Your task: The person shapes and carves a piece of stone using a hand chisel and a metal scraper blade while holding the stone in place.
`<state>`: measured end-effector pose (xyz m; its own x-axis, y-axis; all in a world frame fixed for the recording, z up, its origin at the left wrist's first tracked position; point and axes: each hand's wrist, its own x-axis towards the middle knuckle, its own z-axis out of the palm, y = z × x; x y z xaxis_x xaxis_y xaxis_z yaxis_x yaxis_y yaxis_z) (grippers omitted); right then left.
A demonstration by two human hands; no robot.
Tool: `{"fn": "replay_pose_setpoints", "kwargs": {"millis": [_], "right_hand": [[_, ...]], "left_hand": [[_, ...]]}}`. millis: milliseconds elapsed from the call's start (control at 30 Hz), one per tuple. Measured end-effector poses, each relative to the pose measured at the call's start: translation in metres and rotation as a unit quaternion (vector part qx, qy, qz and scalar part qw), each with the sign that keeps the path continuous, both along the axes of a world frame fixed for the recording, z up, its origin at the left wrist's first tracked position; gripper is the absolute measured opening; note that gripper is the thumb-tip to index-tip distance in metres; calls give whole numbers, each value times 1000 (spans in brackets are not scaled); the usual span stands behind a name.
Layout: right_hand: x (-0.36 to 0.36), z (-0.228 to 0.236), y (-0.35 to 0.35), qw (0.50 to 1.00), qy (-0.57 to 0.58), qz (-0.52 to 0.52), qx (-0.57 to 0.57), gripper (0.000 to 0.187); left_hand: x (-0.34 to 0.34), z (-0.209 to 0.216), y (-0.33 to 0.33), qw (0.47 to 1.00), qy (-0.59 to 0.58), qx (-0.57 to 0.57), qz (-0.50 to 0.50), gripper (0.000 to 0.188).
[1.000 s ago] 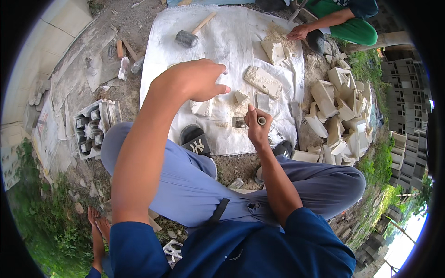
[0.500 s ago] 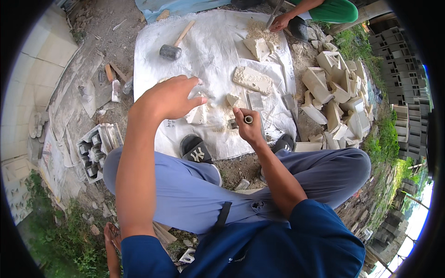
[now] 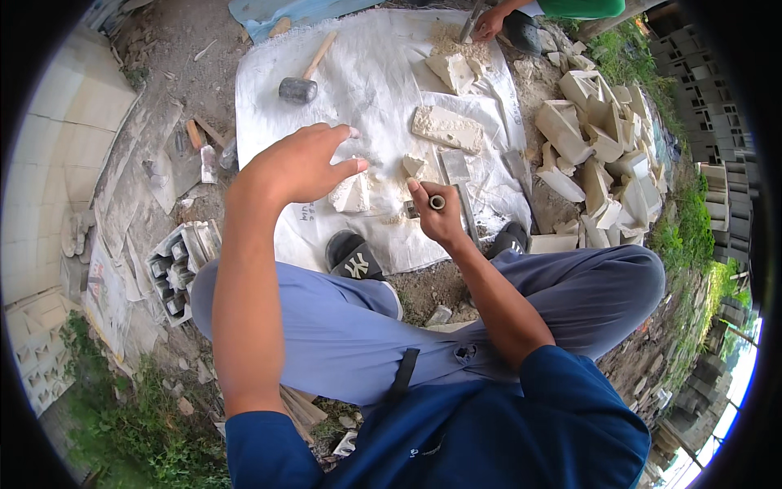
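Note:
My left hand (image 3: 303, 163) is raised over the white sheet (image 3: 358, 73), thumb and fingers apart and holding nothing. Below it lies a broken, cream-coloured block piece (image 3: 351, 194). My right hand (image 3: 441, 213) is closed round a tool with a round, hollow handle end (image 3: 437, 202); a dark metal part shows beside the fist, but the tool's kind is unclear. Just beyond the right thumb sits a small pale chunk (image 3: 414, 166). A longer rough-faced slab (image 3: 447, 129) lies farther off, and a flat grey metal piece (image 3: 455, 165) rests right of the chunk.
A mallet (image 3: 299, 90) with a wooden handle lies on the sheet's far left. Broken blocks (image 3: 603, 155) are heaped at the right. Another person's hand (image 3: 489, 24) grips a tool at the far edge, near a pale chunk (image 3: 453, 72). A grey mould-like block (image 3: 181, 269) stands left of my knee.
The whole view has shifted slightly. My left hand stays spread over the sheet and my right keeps its grip on the tool. A hand at the lower left has gone from sight.

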<state>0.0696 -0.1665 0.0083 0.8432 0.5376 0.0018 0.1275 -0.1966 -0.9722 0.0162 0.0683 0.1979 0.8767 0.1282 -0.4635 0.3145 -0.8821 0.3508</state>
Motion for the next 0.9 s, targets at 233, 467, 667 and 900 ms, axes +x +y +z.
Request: {"fn": "replay_pose_setpoints", "kwargs": {"millis": [233, 467, 667, 900], "right_hand": [[-8, -38, -17, 999, -27, 31, 18, 50], [0, 0, -7, 998, 51, -2, 39, 54], [7, -5, -1, 999, 20, 11, 36, 52], [8, -30, -5, 990, 92, -48, 91, 51]], "left_hand": [[10, -5, 5, 1000, -13, 5, -10, 58], [3, 7, -2, 1000, 13, 1, 3, 61], [3, 4, 4, 1000, 15, 22, 3, 60], [7, -9, 5, 1000, 22, 20, -7, 60]]}}
